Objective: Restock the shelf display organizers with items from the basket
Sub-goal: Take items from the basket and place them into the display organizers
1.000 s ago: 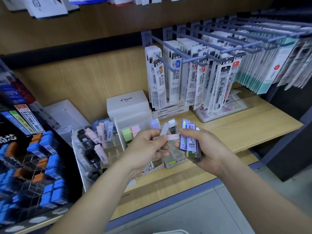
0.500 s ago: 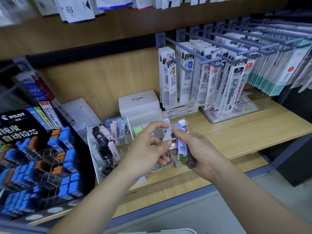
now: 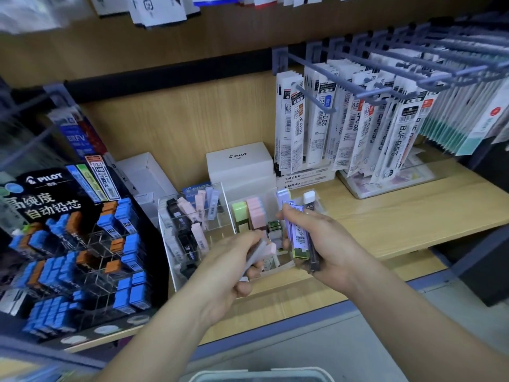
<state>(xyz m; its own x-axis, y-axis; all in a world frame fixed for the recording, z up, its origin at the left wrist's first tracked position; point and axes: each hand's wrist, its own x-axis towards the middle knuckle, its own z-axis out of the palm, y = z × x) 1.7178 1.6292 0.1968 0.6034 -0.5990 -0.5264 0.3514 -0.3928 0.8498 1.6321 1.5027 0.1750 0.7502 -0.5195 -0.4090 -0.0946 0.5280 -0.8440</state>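
shelf (image 3: 399,216): matt wood grain; organizer (image 3: 176,260) at 9 o'clock: clear glossy plastic; hooks (image 3: 344,78): matt coated metal

Motion-blurred: grey and pink cases (image 3: 260,250) pinched in left hand (image 3: 225,277); count indeterminate. Hidden behind both hands: front compartments of clear organizer (image 3: 231,199) near shelf (image 3: 413,216) front edge. Cropped at bottom: basket (image 3: 259,374), rim only. Blurred, cropped at top: hanging cards (image 3: 157,11). Illegible: labels on case stack (image 3: 300,235) in right hand (image 3: 330,244).
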